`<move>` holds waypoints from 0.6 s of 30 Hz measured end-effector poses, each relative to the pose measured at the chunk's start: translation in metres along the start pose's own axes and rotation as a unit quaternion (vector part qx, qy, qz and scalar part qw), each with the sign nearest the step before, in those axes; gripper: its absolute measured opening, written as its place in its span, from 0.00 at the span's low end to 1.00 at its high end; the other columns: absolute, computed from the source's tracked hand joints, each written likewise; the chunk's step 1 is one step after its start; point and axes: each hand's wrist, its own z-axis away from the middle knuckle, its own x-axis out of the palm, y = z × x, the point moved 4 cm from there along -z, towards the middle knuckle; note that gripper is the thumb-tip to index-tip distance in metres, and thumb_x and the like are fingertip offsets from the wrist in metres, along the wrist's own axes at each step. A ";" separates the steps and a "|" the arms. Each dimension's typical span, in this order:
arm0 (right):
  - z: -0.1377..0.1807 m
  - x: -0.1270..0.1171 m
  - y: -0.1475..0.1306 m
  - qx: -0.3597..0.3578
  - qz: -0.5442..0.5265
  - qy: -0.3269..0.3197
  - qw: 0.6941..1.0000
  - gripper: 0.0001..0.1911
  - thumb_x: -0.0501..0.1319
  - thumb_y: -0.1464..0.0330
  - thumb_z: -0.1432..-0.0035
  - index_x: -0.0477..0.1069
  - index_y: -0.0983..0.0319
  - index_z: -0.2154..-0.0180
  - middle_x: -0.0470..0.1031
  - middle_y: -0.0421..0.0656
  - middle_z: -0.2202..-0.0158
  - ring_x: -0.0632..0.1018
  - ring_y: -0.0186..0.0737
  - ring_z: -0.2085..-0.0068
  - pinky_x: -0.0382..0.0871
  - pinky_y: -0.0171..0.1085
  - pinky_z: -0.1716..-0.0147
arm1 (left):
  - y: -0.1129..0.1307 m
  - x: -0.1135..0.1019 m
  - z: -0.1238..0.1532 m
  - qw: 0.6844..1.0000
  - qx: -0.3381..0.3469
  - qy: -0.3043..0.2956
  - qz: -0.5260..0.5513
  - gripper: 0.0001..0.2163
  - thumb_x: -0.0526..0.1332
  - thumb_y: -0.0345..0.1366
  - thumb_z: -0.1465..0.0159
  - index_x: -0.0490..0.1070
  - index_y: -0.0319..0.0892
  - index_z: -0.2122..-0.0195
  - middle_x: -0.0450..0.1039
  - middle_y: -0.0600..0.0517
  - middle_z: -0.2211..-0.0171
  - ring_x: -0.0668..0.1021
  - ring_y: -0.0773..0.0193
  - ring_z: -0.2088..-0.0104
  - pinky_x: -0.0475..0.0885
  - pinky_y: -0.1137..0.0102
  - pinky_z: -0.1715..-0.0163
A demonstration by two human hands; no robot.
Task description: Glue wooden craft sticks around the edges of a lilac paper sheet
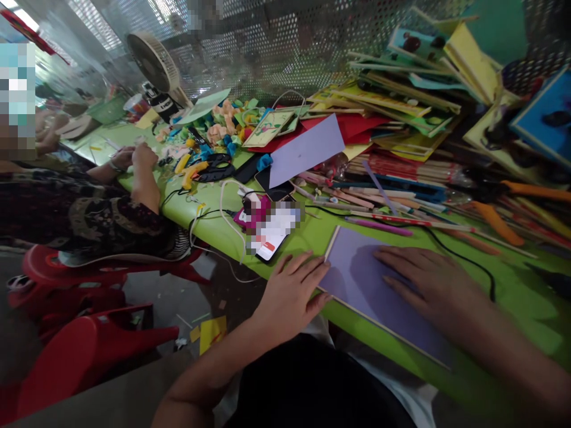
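A lavender sheet of paper on a thin board (pixel 357 279) lies on the green table (pixel 321 235) in front of me. My right hand (pixel 428 282) rests flat on the sheet with fingers stretched out and apart. My left hand (pixel 292 291) lies open at the board's left edge, its fingertips touching the corner. Neither hand holds anything.
A phone (pixel 272 235) with cables lies just left of the board. Pencils, sticks and a black cord (pixel 464 261) run behind it. Stacks of coloured card (pixel 401 107), a loose lavender sheet (pixel 306 148), a fan (pixel 154 65). Another person's hand (pixel 143 157) works at the left; red chairs (pixel 89 345) below.
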 end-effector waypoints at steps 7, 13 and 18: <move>0.001 -0.002 0.001 0.009 -0.013 -0.005 1.000 0.27 0.51 0.54 0.28 0.75 0.56 0.38 0.79 0.48 0.38 0.79 0.56 0.42 0.72 0.59 0.42 | -0.007 -0.003 0.012 1.000 -0.027 0.005 -0.012 0.22 0.53 0.47 0.22 0.67 0.45 0.33 0.70 0.48 0.32 0.68 0.51 0.30 0.66 0.51 0.34; 0.001 -0.001 0.001 0.011 -0.019 -0.004 1.000 0.27 0.50 0.53 0.28 0.75 0.55 0.38 0.79 0.48 0.38 0.79 0.57 0.42 0.72 0.60 0.41 | -0.007 0.000 0.012 1.000 -0.015 0.005 -0.016 0.20 0.55 0.45 0.23 0.68 0.46 0.33 0.71 0.48 0.33 0.69 0.53 0.31 0.66 0.52 0.35; 0.000 0.000 0.001 0.013 -0.016 -0.006 1.000 0.26 0.51 0.54 0.28 0.75 0.56 0.38 0.79 0.48 0.38 0.79 0.57 0.42 0.71 0.58 0.41 | -0.008 0.001 0.003 1.000 -0.014 0.003 -0.026 0.19 0.54 0.44 0.23 0.68 0.46 0.34 0.72 0.47 0.34 0.69 0.53 0.32 0.66 0.52 0.35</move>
